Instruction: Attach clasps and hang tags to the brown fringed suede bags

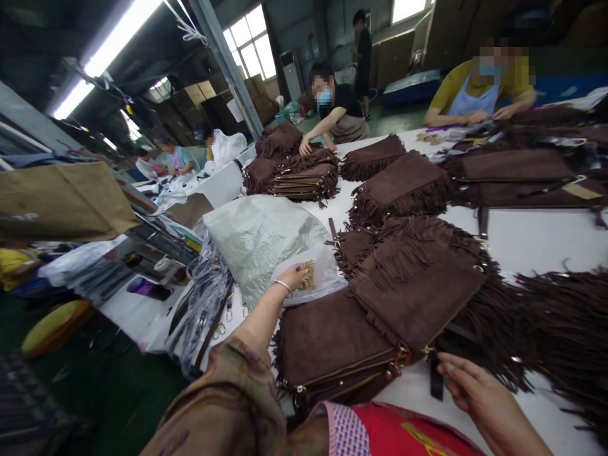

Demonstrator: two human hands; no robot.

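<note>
My left hand reaches out to a small clear plastic bag of gold-coloured metal fittings. Its fingers are closed among the fittings; what they pinch is too small to make out. Near the table's front edge my right hand pinches a dark leather zipper pull. That pull hangs at the zipped corner of a brown fringed bag, which overlaps another brown bag lying flat. A reddish-orange loop sits beside the zipper.
A large pale plastic sack lies beyond my left hand. Plastic-wrapped straps with clasps are at the left. More brown fringed bags are piled on the white table. Co-workers work across it. A brown paper panel juts in at left.
</note>
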